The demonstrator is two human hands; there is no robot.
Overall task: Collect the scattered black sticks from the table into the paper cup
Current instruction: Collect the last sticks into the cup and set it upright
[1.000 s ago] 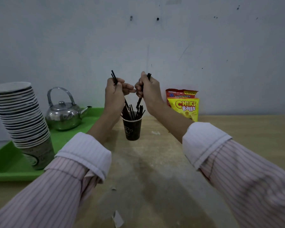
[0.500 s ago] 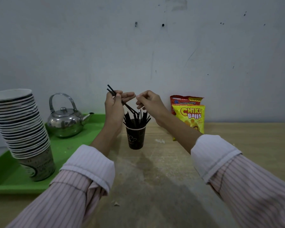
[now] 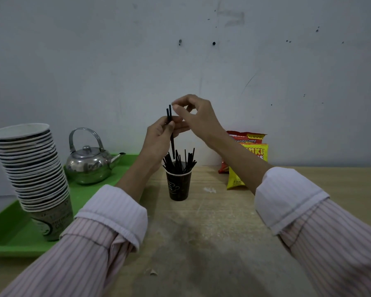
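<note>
At centre frame, the left hand (image 3: pixel 159 138) pinches two thin, stiff, light-looking black sticks (image 3: pixel 170 123) mid-length above the stick-filled paper cup (image 3: pixel 178 185) on the tabletop (image 3: pixel 212 221), while the right hand's (image 3: pixel 198 116) empty, slightly parted fingertips reach for their tops.

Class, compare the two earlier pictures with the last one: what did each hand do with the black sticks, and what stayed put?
A second ago the right hand gripped a stick above the paper cup. It has since let it go and now reaches, fingers pinched, for the tops of the two sticks that the left hand still holds, now turned upright. Cup, kettle, cup stack and snack bags stayed where they were.
</note>
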